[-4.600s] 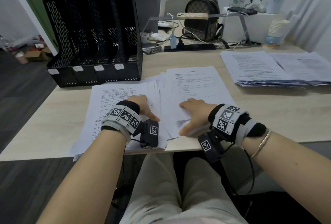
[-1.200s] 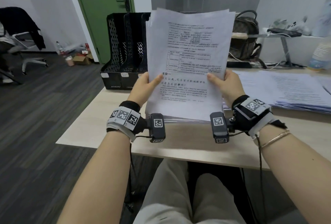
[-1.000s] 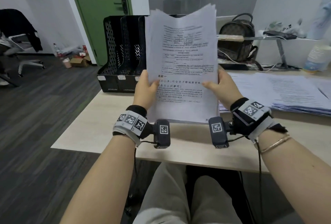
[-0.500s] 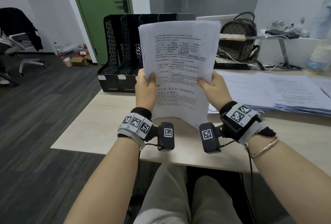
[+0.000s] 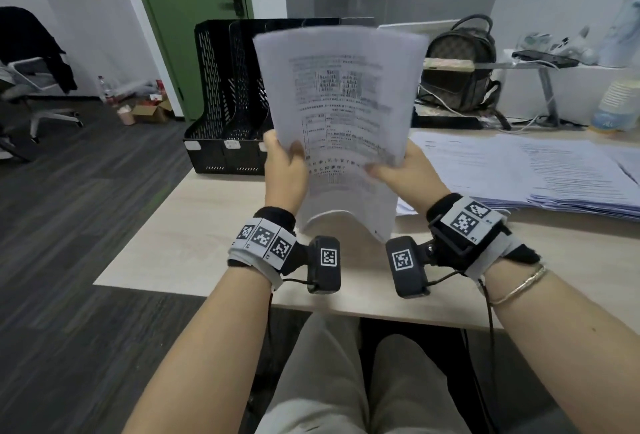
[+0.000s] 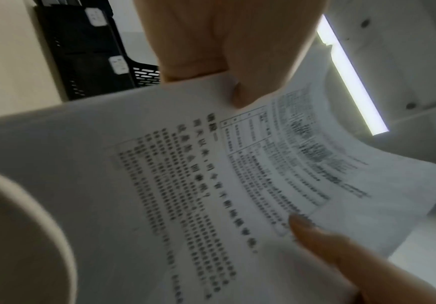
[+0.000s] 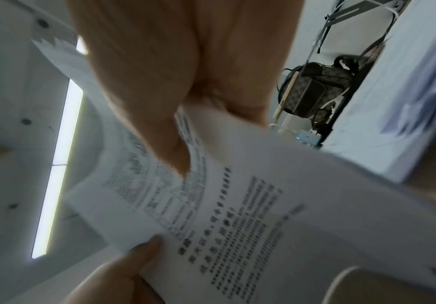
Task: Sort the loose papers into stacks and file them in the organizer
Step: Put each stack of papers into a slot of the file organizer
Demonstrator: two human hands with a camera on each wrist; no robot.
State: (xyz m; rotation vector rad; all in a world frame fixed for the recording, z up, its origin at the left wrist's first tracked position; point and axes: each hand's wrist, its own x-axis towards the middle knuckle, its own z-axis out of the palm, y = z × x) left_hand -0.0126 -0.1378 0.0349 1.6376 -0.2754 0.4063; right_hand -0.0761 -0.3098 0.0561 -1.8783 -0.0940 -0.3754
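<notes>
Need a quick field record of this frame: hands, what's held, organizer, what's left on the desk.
left hand: grips left edge of paper stack
right hand: grips right edge of the same stack
paper stack: upright, bowed, above the desk
organizer: black, behind the stack, visible slots look empty
other papers: flat on the desk, right side

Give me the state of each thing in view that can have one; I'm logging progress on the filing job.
Stack of papers: held upright above the desk, bowed, edges blurred.
Left hand: grips the stack's left edge.
Right hand: grips the stack's right edge.
Organizer: upright on the desk, visible slots empty.
Paper piles: lying flat on the desk, unfiled.
Green door: closed.
</notes>
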